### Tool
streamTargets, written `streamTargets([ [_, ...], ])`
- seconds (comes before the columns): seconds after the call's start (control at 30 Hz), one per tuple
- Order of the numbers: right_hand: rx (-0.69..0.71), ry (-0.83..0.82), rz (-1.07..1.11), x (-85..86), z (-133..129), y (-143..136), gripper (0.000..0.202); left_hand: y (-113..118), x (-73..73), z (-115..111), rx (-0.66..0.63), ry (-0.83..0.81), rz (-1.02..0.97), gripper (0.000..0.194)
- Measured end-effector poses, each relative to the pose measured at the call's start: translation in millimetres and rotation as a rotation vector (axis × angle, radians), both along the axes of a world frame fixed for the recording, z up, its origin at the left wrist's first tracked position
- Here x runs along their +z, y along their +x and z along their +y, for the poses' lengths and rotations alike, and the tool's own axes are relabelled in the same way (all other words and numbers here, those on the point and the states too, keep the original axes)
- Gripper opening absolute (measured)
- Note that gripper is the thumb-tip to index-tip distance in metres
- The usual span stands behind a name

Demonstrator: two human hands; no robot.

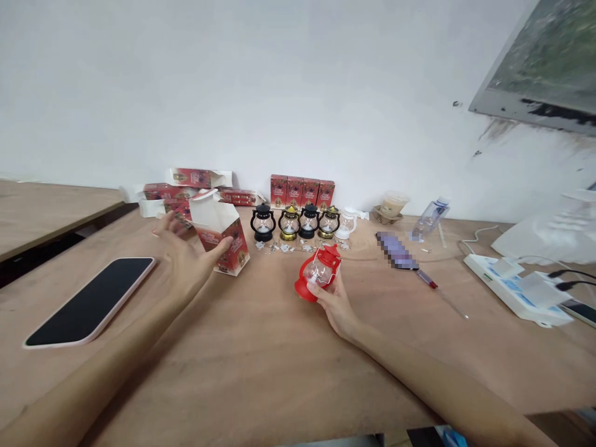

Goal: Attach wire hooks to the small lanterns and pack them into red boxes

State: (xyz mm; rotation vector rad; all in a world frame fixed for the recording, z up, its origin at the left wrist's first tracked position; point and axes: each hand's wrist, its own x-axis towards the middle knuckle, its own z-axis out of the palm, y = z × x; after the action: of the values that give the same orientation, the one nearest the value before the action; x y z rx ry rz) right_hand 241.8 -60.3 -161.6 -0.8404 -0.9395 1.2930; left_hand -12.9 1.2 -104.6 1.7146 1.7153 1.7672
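In my right hand [336, 305] is a small red lantern [321, 273] with a clear globe, tilted, the fingers wrapped around its lower side. My left hand [189, 251] holds a red-and-white cardboard box [228, 245], its thumb across the front face and its fingers at the left side. The box's white top flaps stand open. Behind the red lantern, several small lanterns stand upright in a row: black [263, 223], gold-and-black [289, 223] and white [345, 225]. Tiny pale pieces [288, 247] lie scattered before them.
Red boxes [302, 191] stand by the wall; opened boxes [195, 178] pile at the back left. A phone [93, 304] lies left. At right are a screwdriver [442, 295], a plastic bottle [432, 217], a drink cup [393, 203] and a power strip [516, 292] with cables.
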Motion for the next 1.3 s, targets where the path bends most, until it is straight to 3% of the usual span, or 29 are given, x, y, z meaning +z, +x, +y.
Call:
streamTargets([
  [0.1, 0.066, 0.001, 0.019, 2.0, -1, 1, 0.071, -7, -8.7, 12, -0.176, -0.113, -0.239, 0.077],
  [0.2, 0.122, 0.006, 0.018, 5.3, -1, 1, 0.059, -7, -12.9, 14, -0.287, -0.084, -0.226, 0.079],
  [0.33, 0.179, -0.04, 0.071, 9.9, -2, 1, 0.051, 6, -11.1, -1, -0.409, -0.019, -0.08, 0.081],
  [0.47, 0.271, -0.117, 0.138, 12.8, -1, 6, 0.049, 24, -5.7, -23, -0.497, -0.126, -0.133, 0.086],
  [0.57, 0.342, -0.119, 0.16, 22.0, 2, 15, 0.042, 35, -2.4, -35, -0.533, -0.182, -0.144, 0.074],
  [0.67, 0.378, -0.121, 0.132, 47.0, 6, 24, 0.044, 41, -3.1, -42, -0.53, -0.178, -0.156, 0.067],
  [0.77, 0.398, -0.079, 0.069, 85.1, 7, 26, 0.043, 45, -11.3, -43, -0.553, -0.175, -0.189, 0.066],
  [0.87, 0.368, 0.043, 0.061, 118.8, 5, 13, 0.047, 50, -26.4, -42, -0.609, -0.13, -0.151, 0.07],
  [0.93, 0.351, 0.102, 0.062, 130.3, 3, -2, 0.048, 55, -36.0, -42, -0.646, -0.087, -0.125, 0.076],
  [1.1, 0.38, 0.119, -0.006, 126.7, 1, -33, 0.04, 63, -44.1, -49, -0.751, -0.099, -0.131, 0.073],
  [1.3, 0.284, 0.3, -0.374, 123.3, 12, -24, 0.041, 63, -43.3, -53, -0.72, -0.028, -0.074, 0.065],
])
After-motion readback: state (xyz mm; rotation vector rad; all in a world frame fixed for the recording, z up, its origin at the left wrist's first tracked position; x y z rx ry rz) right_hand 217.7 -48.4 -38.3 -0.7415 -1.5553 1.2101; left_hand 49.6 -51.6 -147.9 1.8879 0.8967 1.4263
